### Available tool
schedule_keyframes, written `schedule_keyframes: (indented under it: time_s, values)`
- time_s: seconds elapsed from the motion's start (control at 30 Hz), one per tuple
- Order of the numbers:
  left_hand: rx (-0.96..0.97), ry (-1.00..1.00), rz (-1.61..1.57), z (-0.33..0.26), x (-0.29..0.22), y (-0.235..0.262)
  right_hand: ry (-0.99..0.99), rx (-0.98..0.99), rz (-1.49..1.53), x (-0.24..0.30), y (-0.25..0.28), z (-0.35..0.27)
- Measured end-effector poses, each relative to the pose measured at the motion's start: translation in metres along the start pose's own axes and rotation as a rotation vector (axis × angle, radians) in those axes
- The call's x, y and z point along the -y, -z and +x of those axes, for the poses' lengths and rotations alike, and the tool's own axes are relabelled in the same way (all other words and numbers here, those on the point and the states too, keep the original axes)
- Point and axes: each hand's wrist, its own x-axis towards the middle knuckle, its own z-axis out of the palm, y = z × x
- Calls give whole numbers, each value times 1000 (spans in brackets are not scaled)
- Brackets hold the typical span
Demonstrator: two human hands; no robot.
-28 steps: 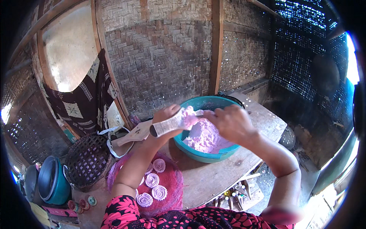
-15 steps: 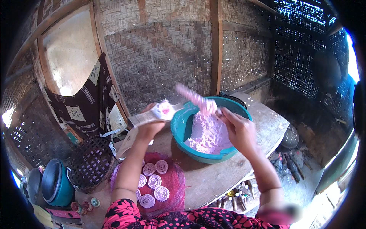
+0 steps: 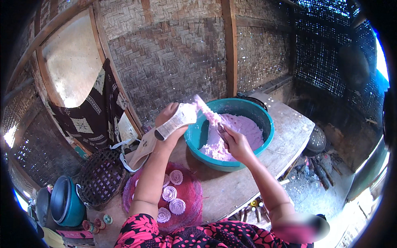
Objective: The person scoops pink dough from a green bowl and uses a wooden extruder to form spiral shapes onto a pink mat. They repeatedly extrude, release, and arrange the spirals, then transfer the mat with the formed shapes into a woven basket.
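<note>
My left hand (image 3: 165,118) is wrapped around a pale wooden tool with a thick bar (image 3: 177,122), raised beside the basin's left rim. White-pink dough shows at its far end. In my right hand (image 3: 235,142) I grip the handle of a dough-smeared flat stirrer (image 3: 209,112), its blade slanting up to the left against or very near the wooden tool. Beneath it, a teal plastic basin (image 3: 215,164) holds a mass of soft pink dough (image 3: 246,129). Several coiled pink dough rosettes (image 3: 178,206) lie on a round red mat (image 3: 192,188) under my left forearm.
A dark woven basket (image 3: 101,177) stands left of the mat. Farther left are a teal tub (image 3: 74,202) and several small round containers (image 3: 99,223). A woven wall (image 3: 165,62) rises behind the wooden table (image 3: 285,128). Right of the table, firewood smoulders (image 3: 320,171) on the floor.
My right hand has moved left and slightly down, bringing the stirrer's blade to the wooden tool. My left hand has tilted that tool, its near end now pointing down toward me.
</note>
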Motion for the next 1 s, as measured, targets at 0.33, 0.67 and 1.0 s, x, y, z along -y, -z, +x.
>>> schedule_keyframes:
  time_s: [0.33,0.67,1.0]
  values:
    - [57,13,44,-4,28,-32,-177,311,301,17,-16,-30]
    - [85,-142,-170,-22,23,56,8,533,-1106,-48,22,34]
    - [-172,860,-2218,-90,5,54,-605,1045,1853,18,-110,-66]
